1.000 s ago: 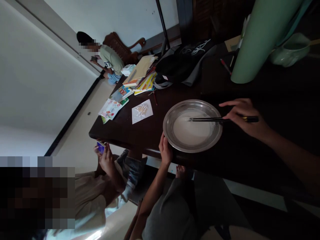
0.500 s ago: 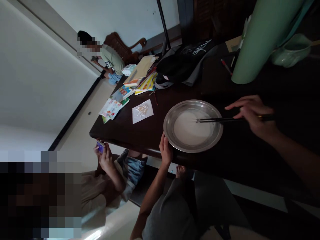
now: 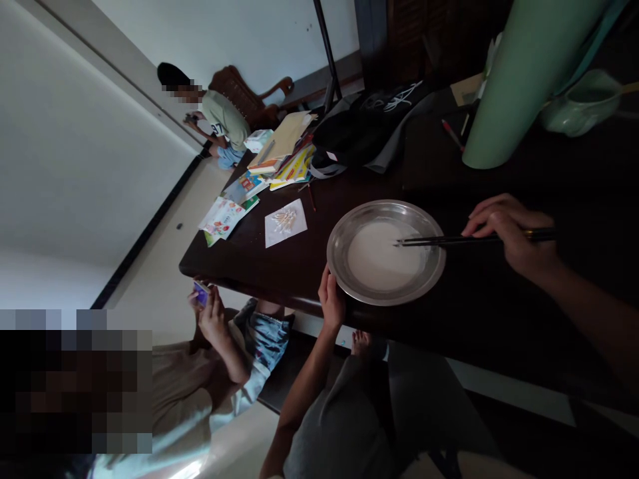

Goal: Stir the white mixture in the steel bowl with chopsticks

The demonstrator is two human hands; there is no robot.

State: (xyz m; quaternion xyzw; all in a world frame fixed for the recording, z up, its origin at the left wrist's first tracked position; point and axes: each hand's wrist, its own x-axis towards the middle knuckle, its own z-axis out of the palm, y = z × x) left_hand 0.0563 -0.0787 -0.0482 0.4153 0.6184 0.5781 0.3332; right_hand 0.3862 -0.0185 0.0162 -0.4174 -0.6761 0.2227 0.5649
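A round metal bowl (image 3: 435, 271) stands on the dark table, with a whitish liquid (image 3: 382, 259) covering its bottom. My left hand (image 3: 331, 299) grips the bowl by its near left rim, the fingers partly hidden under the edge. In my right hand (image 3: 516, 229) is a pair of black chopsticks (image 3: 449, 239), held almost level over the bowl's right rim. Their tips are over or at the surface of the liquid; whether they dip in I cannot tell. To the left of the bowl, cotton swabs (image 3: 285, 219) lie on a white paper (image 3: 273, 237).
Books and papers (image 3: 282, 150) are piled on the dark table (image 3: 224, 259), beside a black bag (image 3: 349, 133). A tall green cylinder (image 3: 519, 100) and a pale green pot (image 3: 582, 103) stand at the right. One person sits left with a phone (image 3: 201, 293); another (image 3: 224, 120) is farther back.
My right hand and the chopsticks have shifted slightly right, and its index finger has curled in toward the sticks. My left hand stays on the bowl.
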